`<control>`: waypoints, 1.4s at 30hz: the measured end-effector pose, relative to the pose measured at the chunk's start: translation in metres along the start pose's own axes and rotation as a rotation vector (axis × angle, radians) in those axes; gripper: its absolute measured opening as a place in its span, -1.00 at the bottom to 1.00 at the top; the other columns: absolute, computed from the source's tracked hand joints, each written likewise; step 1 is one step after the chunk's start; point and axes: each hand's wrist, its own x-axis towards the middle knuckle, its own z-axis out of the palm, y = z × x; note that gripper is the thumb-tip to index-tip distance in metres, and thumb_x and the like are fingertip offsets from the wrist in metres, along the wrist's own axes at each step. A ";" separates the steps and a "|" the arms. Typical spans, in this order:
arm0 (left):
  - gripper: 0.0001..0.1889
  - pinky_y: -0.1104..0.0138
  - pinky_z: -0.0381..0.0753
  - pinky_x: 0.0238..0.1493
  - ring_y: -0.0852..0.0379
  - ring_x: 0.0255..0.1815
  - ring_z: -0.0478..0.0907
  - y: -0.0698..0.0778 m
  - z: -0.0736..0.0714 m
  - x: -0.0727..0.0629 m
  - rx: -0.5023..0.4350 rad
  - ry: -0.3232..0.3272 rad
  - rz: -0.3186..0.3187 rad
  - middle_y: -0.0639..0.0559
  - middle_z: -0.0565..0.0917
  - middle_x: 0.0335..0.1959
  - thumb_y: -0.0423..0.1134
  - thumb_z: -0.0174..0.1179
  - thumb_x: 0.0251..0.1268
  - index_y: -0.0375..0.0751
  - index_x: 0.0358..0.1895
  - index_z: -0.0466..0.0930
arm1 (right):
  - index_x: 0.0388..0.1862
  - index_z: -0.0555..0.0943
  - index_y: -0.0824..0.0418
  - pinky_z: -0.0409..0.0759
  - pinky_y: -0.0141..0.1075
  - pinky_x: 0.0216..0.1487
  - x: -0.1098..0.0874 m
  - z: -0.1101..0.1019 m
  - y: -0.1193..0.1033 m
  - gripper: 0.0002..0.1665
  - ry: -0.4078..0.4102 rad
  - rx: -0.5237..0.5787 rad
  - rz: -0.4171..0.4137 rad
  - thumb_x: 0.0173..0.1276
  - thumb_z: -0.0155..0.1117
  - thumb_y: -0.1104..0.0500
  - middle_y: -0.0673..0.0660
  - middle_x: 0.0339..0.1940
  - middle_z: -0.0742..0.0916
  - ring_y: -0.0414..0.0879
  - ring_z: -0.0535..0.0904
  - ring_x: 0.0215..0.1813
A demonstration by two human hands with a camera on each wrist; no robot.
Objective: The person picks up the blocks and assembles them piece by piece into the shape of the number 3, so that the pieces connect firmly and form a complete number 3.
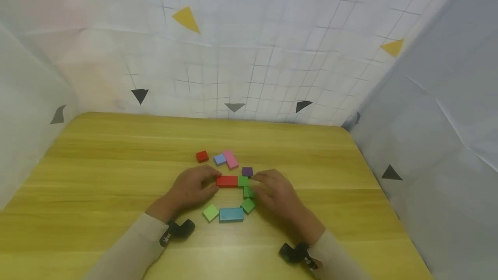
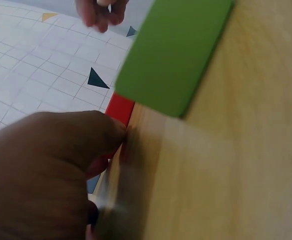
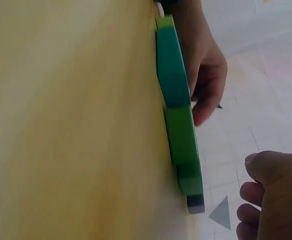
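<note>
Head view shows me the long red block [image 1: 227, 181] below the frame's centre, its left end pinched by the left hand [image 1: 190, 189]. A small green block [image 1: 243, 181] touches its right end; just right of that, I see the right hand [image 1: 278, 195] relaxed, fingers loosely bent. Lower down, a blue block [image 1: 231, 215] lies on the table [image 1: 330, 163].

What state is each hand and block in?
Long red block: pinched, lying flat
Left hand: pinching it
Right hand: holding nothing
Green blocks: lying flat
Blue block: unheld
Light green block: unheld
Purple block: unheld
Pink block: unheld
Pale blue block: unheld
Small red block: unheld, apart
</note>
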 end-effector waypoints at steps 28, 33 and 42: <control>-0.58 0.17 0.57 0.15 0.18 0.12 0.61 -0.005 0.002 0.002 0.024 0.019 0.015 0.20 0.69 0.07 -0.02 0.31 0.25 0.03 0.17 0.63 | 0.08 0.66 0.24 0.57 -0.10 0.20 0.087 0.017 0.035 -0.61 -0.213 -0.012 0.095 0.36 0.37 0.07 0.14 0.04 0.74 0.02 0.65 0.12; -0.60 0.19 0.57 0.14 0.19 0.10 0.61 -0.005 -0.001 0.002 0.015 0.006 0.013 0.20 0.69 0.05 -0.02 0.31 0.26 0.03 0.15 0.63 | 0.11 0.66 0.23 0.60 -0.15 0.16 0.097 0.022 0.035 -0.60 -0.241 0.024 0.135 0.38 0.34 0.05 0.11 0.04 0.74 -0.02 0.66 0.07; -0.61 0.18 0.57 0.15 0.19 0.10 0.61 -0.004 -0.003 0.003 0.018 -0.001 0.013 0.20 0.69 0.06 -0.03 0.31 0.27 0.04 0.15 0.63 | 0.09 0.67 0.25 0.59 -0.10 0.13 0.106 0.027 0.033 -0.60 -0.280 0.017 0.149 0.38 0.34 0.05 0.13 0.03 0.75 0.02 0.64 0.05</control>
